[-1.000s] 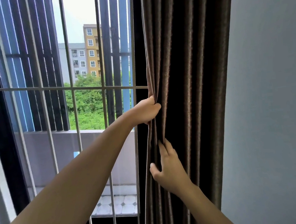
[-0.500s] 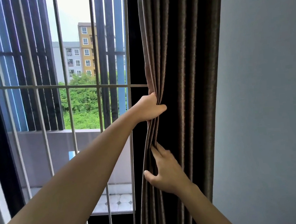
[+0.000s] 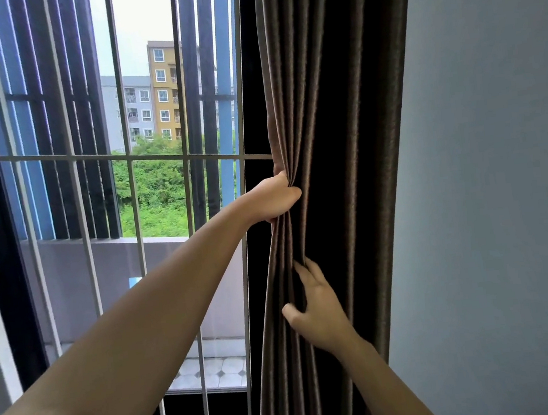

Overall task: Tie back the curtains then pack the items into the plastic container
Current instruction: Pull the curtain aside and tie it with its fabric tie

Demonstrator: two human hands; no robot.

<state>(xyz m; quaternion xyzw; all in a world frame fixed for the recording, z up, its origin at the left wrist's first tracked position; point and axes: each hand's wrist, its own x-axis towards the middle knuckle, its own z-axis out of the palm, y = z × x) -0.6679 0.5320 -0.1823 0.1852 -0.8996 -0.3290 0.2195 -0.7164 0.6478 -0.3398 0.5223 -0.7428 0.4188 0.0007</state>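
A dark brown curtain [image 3: 333, 106] hangs bunched in folds at the right side of the window, against the wall. My left hand [image 3: 273, 199] is closed around the curtain's left edge at mid height, arm stretched across the window. Lower down, my right hand [image 3: 317, 307] presses into the folds with its fingers tucked between the pleats and its thumb out to the left. No tie-back, plastic container or other items are in view.
A white metal grille [image 3: 129, 158] covers the window, with dark vertical slats and a balcony wall behind it. A plain grey wall [image 3: 493, 184] fills the right side. Buildings and green trees show outside.
My left hand has gathered the curtain edge slightly further right. My right hand stays low in the folds, its fingers pushed a little deeper.
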